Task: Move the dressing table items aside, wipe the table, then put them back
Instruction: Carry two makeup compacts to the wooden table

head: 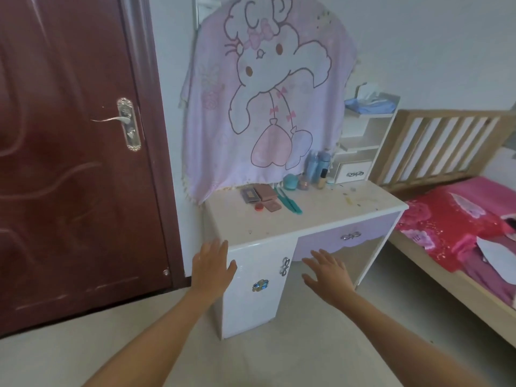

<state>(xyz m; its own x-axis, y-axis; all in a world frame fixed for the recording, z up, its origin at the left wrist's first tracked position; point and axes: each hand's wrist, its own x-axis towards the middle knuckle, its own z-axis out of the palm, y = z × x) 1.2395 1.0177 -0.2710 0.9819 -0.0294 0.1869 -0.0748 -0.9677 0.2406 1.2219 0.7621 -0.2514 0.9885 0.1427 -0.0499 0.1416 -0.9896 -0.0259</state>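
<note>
The task looks not yet begun: the left hand [213,266] and right hand [326,275] hover flat, fingers spread, holding nothing, just before the table's [293,222] front edge. Farther back its top is speckled with dirt. Palettes [264,192], a comb [289,201] and bottles [315,167] sit along its back edge, and no cloth shows.

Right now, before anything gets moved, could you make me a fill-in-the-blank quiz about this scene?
Both the left hand and the right hand hold ____.
The teal comb lies on the ____ top, beside the compacts.
The door stands to the ____ of the dressing table.
Missing words: nothing; table; left.
</note>
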